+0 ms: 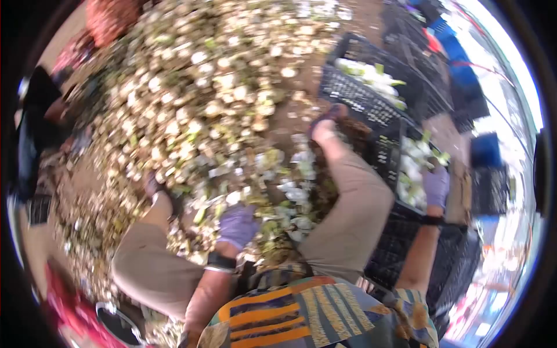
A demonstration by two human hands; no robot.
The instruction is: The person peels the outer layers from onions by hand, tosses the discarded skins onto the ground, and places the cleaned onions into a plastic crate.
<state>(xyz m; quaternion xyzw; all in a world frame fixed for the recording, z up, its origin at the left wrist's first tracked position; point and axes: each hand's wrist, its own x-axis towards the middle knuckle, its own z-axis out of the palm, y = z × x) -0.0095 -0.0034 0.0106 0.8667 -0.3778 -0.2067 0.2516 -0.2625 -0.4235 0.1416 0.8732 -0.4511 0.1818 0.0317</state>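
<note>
A purple glove covers my left hand [238,226], which is low over the scraps and pale bulbs between my legs; its fingers are smeared by motion. My right hand [436,184], gloved in purple too, is at the right edge of a black crate [387,152] that holds white and green vegetables [413,168]. Its fingertips are by the green tops, and whether they grip one cannot be made out. A large heap of pale, round bulbs [191,98] spreads over the ground ahead and to the left.
Another black crate [360,93] with white produce stands farther ahead. More dark crates [426,246] are beside my right leg, and blue ones [484,151] stand farther right. A person in dark clothes [35,133] is at the left edge. A red mesh sack [110,20] lies behind the heap.
</note>
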